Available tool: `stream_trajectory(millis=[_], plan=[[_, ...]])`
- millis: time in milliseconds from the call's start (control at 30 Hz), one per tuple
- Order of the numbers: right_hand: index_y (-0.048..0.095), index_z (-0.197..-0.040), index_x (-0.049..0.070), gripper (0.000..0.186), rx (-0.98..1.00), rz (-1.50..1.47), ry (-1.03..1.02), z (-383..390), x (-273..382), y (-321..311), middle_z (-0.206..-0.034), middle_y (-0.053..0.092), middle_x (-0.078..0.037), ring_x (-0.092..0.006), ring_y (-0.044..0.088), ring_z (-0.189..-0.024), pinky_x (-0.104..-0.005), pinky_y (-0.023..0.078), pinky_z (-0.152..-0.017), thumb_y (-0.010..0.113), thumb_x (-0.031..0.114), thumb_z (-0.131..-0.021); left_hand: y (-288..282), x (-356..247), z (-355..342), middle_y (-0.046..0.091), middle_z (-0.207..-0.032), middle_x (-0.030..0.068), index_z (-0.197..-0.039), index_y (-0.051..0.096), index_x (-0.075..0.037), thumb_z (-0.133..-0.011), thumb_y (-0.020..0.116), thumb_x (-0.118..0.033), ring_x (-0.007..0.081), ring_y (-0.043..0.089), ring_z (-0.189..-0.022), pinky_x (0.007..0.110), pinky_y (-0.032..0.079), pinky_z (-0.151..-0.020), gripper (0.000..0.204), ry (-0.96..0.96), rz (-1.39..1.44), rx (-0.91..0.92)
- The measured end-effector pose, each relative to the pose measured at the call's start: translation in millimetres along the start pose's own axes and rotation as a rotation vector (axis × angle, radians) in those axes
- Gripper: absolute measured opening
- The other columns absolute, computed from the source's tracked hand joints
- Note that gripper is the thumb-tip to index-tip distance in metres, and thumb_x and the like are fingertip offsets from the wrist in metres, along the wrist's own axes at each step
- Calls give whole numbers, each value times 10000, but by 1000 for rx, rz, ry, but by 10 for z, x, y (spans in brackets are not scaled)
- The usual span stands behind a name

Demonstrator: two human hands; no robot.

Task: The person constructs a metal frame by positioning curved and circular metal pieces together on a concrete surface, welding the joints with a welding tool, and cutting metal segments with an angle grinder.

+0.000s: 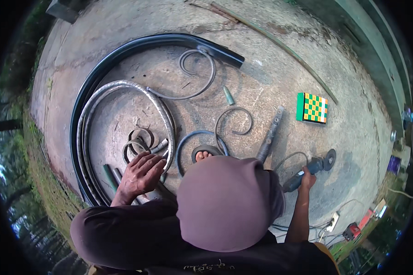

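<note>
My right hand is closed round the body of an angle grinder, whose round disc points away to the right, just above the concrete. My left hand is held over several metal pieces, back of the hand up, fingers stretched and a little apart. Just beyond its fingertips lie small curled metal strips. Beside it are short lengths of pipe, partly covered by the hand and arm. A rounded mauve cloth shape hides the middle of the near area.
Large hoops of bent metal and a dark curved bar lie at the left. Scroll-shaped rods, a green cone, a metal bar and a checkered box lie ahead. Cables run to a socket strip at right.
</note>
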State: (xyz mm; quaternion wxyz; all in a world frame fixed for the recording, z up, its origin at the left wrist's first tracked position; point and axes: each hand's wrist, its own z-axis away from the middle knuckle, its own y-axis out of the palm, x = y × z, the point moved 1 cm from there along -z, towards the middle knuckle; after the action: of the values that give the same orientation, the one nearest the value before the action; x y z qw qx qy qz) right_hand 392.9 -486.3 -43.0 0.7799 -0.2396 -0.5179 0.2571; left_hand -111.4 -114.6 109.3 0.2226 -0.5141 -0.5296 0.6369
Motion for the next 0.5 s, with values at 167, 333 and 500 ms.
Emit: stream_trajectory(millis=[167, 333, 500], plan=[[572, -1178, -75, 520, 239, 130, -452, 1086, 874, 435, -1028, 644, -144, -241, 623, -893, -370, 504, -817, 759, 27, -704, -92, -8, 336, 698, -1065, 129, -1166, 640, -57, -861, 722, -177, 254, 684, -1021, 406, 535, -924, 338, -121, 55, 11], [559, -1170, -27, 524, 687, 206, -702, 2417, 2059, 1021, -1023, 618, -110, -204, 595, -913, -342, 494, -827, 765, 26, -691, 260, -79, 174, 689, -1169, 170, -1267, 593, -42, -822, 793, -389, 323, 652, -1124, 440, 498, -984, 599, -515, 978, 94], [589, -1081, -11, 460, 1101, 40, -875, 3635, 2541, 2113, -888, 622, -46, -131, 582, -761, -294, 484, -723, 799, 125, -695, 708, -184, -152, 589, -1307, 229, -1546, 267, -62, -738, 885, -405, 331, 563, -1245, 427, 466, -1009, 1074, -359, 1431, -89]])
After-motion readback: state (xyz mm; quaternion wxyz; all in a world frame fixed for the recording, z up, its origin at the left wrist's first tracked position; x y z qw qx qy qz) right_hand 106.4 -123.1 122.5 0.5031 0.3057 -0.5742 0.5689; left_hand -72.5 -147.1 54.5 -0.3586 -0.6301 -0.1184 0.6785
